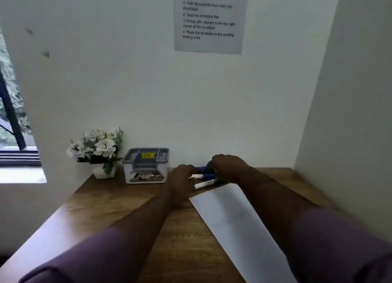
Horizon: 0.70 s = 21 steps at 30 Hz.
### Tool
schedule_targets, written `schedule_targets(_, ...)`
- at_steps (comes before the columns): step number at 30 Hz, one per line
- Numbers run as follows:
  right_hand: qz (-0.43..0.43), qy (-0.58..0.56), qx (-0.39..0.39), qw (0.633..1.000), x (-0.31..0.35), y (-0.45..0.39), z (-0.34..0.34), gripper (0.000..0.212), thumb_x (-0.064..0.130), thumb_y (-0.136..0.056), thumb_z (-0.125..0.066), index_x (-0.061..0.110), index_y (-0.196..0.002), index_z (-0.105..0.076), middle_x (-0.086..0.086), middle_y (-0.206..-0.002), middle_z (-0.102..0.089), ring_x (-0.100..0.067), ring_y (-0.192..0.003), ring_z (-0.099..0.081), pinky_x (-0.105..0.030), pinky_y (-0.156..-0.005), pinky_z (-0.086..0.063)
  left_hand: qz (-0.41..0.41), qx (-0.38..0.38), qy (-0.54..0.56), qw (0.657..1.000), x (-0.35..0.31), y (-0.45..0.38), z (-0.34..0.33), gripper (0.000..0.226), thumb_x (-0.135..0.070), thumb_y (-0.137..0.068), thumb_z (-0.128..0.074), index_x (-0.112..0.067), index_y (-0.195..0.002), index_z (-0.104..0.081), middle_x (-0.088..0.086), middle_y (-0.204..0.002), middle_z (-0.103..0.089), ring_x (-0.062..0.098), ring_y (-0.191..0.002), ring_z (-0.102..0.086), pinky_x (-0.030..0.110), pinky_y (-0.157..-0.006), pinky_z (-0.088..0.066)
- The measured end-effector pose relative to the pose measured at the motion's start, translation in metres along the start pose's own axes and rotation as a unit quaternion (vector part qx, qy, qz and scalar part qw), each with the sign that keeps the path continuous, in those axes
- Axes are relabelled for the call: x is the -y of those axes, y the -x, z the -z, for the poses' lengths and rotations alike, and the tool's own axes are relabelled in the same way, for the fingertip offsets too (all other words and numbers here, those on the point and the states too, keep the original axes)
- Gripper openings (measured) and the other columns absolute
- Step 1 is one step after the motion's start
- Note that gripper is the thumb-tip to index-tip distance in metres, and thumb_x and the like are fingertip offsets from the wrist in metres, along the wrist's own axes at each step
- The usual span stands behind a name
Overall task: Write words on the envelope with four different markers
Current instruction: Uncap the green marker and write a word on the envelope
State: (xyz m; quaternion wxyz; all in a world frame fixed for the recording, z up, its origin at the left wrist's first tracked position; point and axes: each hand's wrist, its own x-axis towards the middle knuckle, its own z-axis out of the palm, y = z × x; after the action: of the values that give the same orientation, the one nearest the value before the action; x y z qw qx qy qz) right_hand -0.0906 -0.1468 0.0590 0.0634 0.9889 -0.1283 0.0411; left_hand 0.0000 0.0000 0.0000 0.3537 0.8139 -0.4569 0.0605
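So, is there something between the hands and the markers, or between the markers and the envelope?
Nothing visible. Both the left hand and the right hand are already at the markers, which lie just beyond the far end of the envelope. The box stands off to the left.

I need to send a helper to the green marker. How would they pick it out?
Start at the long white envelope lying slantwise on the wooden desk. Just past its far end, between the two hands, lies a cluster of markers. The green marker is the nearest one, white-barrelled with a green cap; the others are blue.
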Motion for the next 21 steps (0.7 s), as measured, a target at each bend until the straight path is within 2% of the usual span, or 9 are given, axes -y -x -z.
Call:
schedule_targets(5,0.018,0.107,0.072,0.991,-0.006,-0.02,-0.033,0.034,0.034,-0.095,-0.05,0.02,-0.125,-0.057,-0.009,-0.123,-0.061,-0.028,-0.109,-0.059,-0.033,-0.078,-0.045,0.08,-0.087,0.122,0.986,0.024,0.003,-0.026,0.025,-0.01,-0.085,-0.057,-0.023,-0.104,-0.067,-0.002,-0.095,-0.065,0.0,-0.071,-0.053,0.013,-0.06,-0.04)
schedule_targets(7,0.028,0.102,0.08,0.991,-0.008,-0.026,-0.036,0.033,0.033,-0.095,-0.049,0.024,-0.126,-0.056,-0.007,-0.123,-0.06,-0.026,-0.109,-0.059,-0.032,-0.075,-0.041,0.11,-0.105,0.195,0.969,0.031,0.003,-0.023,0.024,-0.01,-0.086,-0.057,-0.028,-0.099,-0.069,-0.005,-0.091,-0.067,0.003,-0.066,-0.057,0.015,-0.055,-0.043)
schedule_targets(10,0.039,0.071,0.009,0.997,-0.012,-0.027,-0.032,0.028,0.029,-0.089,-0.059,0.023,-0.116,-0.056,-0.007,-0.113,-0.057,-0.027,-0.099,-0.06,-0.031,-0.068,-0.038,0.127,-0.118,0.297,0.939,0.033,0.001,-0.013,0.023,-0.011,-0.089,-0.057,-0.027,-0.099,-0.069,-0.002,-0.101,-0.069,0.007,-0.085,-0.063,0.025,-0.074,-0.053)
schedule_targets(12,0.018,-0.084,-0.106,0.991,-0.016,-0.015,-0.023,0.016,0.025,-0.083,-0.066,0.024,-0.09,-0.052,-0.002,-0.094,-0.057,-0.022,-0.084,-0.062,-0.027,-0.061,-0.039,0.101,-0.116,0.331,0.931,0.02,0.002,-0.007,0.021,-0.016,-0.092,-0.055,-0.024,-0.107,-0.067,0.0,-0.105,-0.069,0.003,-0.09,-0.062,0.029,-0.08,-0.053)
schedule_targets(13,-0.011,-0.216,-0.157,0.964,-0.014,-0.009,-0.019,0.019,0.023,-0.081,-0.068,0.025,-0.08,-0.049,0.002,-0.083,-0.058,-0.014,-0.076,-0.062,-0.023,-0.058,-0.041,0.075,-0.103,0.334,0.934,0.014,0.001,-0.005,0.023,-0.022,-0.093,-0.055,-0.024,-0.113,-0.065,-0.001,-0.105,-0.068,-0.001,-0.088,-0.06,0.027,-0.079,-0.053)
schedule_targets(14,-0.027,-0.362,-0.178,0.914,-0.005,-0.01,-0.02,0.02,0.021,-0.078,-0.071,0.024,-0.075,-0.052,0.005,-0.075,-0.06,-0.006,-0.067,-0.061,-0.017,-0.057,-0.044,0.061,-0.089,0.347,0.932,0.016,0.003,-0.009,0.027,-0.029,-0.092,-0.054,-0.026,-0.119,-0.061,-0.003,-0.107,-0.067,-0.005,-0.088,-0.059,0.021,-0.076,-0.052)
schedule_targets(16,-0.026,-0.591,-0.172,0.788,0.009,-0.004,-0.024,0.012,0.018,-0.079,-0.072,0.016,-0.075,-0.06,-0.005,-0.068,-0.065,-0.011,-0.058,-0.062,-0.023,-0.055,-0.052,0.033,-0.066,0.339,0.938,0.015,0.004,-0.015,0.035,-0.041,-0.09,-0.054,-0.03,-0.123,-0.057,-0.016,-0.112,-0.063,-0.012,-0.098,-0.056,0.005,-0.075,-0.045)
schedule_targets(17,-0.02,-0.65,-0.163,0.742,0.013,0.002,-0.028,0.009,0.016,-0.08,-0.071,0.013,-0.077,-0.062,-0.011,-0.068,-0.065,-0.017,-0.056,-0.062,-0.028,-0.052,-0.053,0.021,-0.063,0.327,0.943,0.012,0.006,-0.017,0.034,-0.041,-0.089,-0.055,-0.031,-0.121,-0.058,-0.018,-0.111,-0.063,-0.012,-0.101,-0.056,0.004,-0.077,-0.044)
schedule_targets(21,-0.03,-0.751,-0.128,0.647,0.02,0.015,-0.046,0.007,0.013,-0.083,-0.07,0.01,-0.085,-0.064,-0.022,-0.075,-0.069,-0.025,-0.057,-0.058,-0.028,-0.046,-0.047,-0.027,-0.096,0.281,0.954,0.009,0.01,-0.016,0.025,-0.015,-0.085,-0.065,-0.027,-0.106,-0.065,-0.026,-0.091,-0.064,-0.016,-0.087,-0.059,0.001,-0.07,-0.043)
